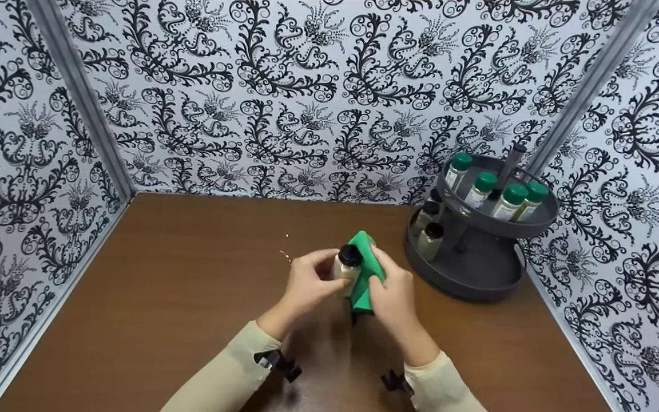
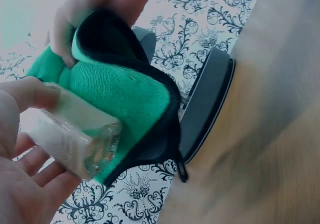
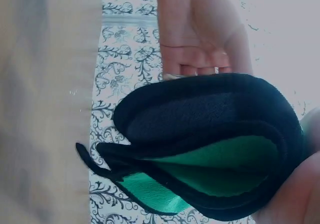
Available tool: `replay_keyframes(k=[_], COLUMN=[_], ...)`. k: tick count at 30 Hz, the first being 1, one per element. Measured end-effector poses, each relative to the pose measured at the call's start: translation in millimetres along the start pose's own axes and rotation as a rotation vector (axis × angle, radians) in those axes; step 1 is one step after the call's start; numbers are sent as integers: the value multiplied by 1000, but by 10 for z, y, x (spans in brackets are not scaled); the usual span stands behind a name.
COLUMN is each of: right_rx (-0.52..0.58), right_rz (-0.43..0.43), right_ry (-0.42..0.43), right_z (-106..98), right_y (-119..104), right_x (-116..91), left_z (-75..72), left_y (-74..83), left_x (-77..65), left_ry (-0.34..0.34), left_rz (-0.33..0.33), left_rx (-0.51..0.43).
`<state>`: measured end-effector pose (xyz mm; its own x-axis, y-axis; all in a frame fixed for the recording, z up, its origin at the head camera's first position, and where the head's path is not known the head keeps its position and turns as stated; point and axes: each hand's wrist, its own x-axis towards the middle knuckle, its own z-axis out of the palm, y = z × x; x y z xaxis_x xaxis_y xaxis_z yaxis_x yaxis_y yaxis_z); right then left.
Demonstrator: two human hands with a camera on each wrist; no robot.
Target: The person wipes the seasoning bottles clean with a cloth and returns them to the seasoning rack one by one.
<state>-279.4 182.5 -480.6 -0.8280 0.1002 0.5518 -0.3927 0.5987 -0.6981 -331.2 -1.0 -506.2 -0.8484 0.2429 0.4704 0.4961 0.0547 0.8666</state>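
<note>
My left hand [image 1: 313, 281] grips a spice jar [image 1: 346, 269] with a black cap and pale contents, held upright above the table. In the left wrist view the jar [image 2: 75, 129] shows its clear, squared base, with thumb and fingers on opposite sides. A folded green cloth [image 1: 367, 274] with black edging is pinched in my right hand [image 1: 395, 294], right beside the jar. The cloth [image 2: 120, 93] overlaps the jar's far side in the left wrist view. From the right wrist, the cloth's folds [image 3: 215, 159] and a small black loop show, hiding the jar.
A dark two-tier round rack [image 1: 464, 280] stands at the right rear. Several green-capped jars [image 1: 484, 183] occupy its upper tier, and black-capped jars [image 1: 431, 240] its lower one. Small pale crumbs [image 1: 285, 254] lie on the brown table [image 1: 192, 297]. Patterned walls [image 1: 284, 103] enclose the back and sides.
</note>
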Motion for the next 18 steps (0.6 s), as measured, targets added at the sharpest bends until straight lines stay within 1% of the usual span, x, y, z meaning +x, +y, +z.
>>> replay_keyframes(k=[1,2,6,7,8,9,10,12,15,17,18], right_rx=[-17,-34,-78,-75,-76,-64,-41,-4,14,-8,-30], right_rz=[-6,-4,36,49,58,66,74,65,6,-42,-59], right_ry=[-28,-74,-341,-385,-405,-402,-376,-268,-81,-22,-24], right_z=[23,54,149,158,162,159,150,121,71,56,58], right_y=[19,42,156,171,177,175,166,131,78,62,62], right_x=[-6,-12,-25,-24,-20,-15,-13,-12,-24,-33,-34], left_z=[-4,-8,-49,-53,-57,-57,-55,-39,-5,9,10], left_y=[5,15,48,46,49,43,35,16,-14,-25,-28], left_x=[-4,-7,1,6,12,16,16,12,5,6,8], left_ry=[13,34,123,135,146,151,150,129,81,70,80], left_rz=[-2,-8,-16,-15,-13,-8,-6,-8,-9,0,5], left_rx=[-17,-34,-74,-83,-74,-66,-62,-55,-48,-46,-44])
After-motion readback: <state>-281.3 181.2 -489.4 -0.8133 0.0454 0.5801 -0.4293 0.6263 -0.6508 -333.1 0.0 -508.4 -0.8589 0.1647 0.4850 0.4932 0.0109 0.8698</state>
